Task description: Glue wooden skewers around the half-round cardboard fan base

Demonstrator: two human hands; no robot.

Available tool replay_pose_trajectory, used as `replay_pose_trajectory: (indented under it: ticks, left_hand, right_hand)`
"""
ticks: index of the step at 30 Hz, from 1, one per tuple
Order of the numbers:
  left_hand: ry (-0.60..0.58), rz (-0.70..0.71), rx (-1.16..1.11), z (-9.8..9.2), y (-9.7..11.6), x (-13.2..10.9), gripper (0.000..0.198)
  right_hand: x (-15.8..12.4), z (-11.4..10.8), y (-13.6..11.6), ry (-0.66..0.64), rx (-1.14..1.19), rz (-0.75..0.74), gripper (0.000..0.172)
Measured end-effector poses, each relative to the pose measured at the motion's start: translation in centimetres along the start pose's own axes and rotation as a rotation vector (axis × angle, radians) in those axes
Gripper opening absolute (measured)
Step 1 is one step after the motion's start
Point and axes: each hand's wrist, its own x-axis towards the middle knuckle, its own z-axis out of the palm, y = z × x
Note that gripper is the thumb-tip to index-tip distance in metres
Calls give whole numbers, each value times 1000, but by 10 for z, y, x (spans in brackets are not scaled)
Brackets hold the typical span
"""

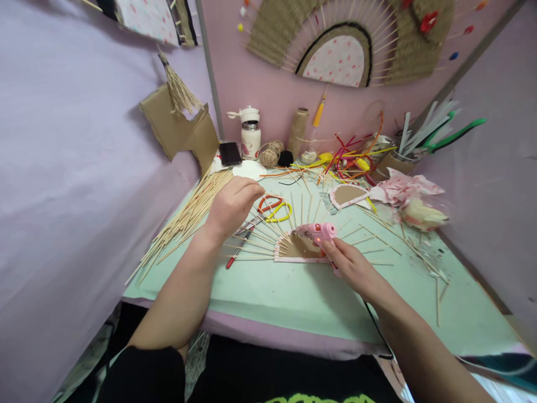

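on the green table (268, 291) lies cardboard (307, 249) with sticks (301, 210); over it, the right hand (347, 260) grips a pink glue gun (322, 232). the left hand (231, 207) is curled, its hold i cannot tell.

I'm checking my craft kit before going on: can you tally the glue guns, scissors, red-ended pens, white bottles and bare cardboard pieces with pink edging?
Pink glue gun: 1
Scissors: 1
Red-ended pen: 1
White bottle: 1
Pink-edged cardboard pieces: 2
Total: 6

Pale green tabletop (268, 294): sticks (184, 217) heaped left; scissors (260, 216), pen (240, 247), cardboard half-disc (302, 249) mid-table; twine spool (298, 130) behind.
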Motion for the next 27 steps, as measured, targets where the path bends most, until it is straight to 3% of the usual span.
replay_pose_trajectory:
  ticks: [27]
  left_hand:
    - [-20,-15,3,0,-1,-1,18]
  right_hand:
    - [1,0,-4,-5,-46,-19,50]
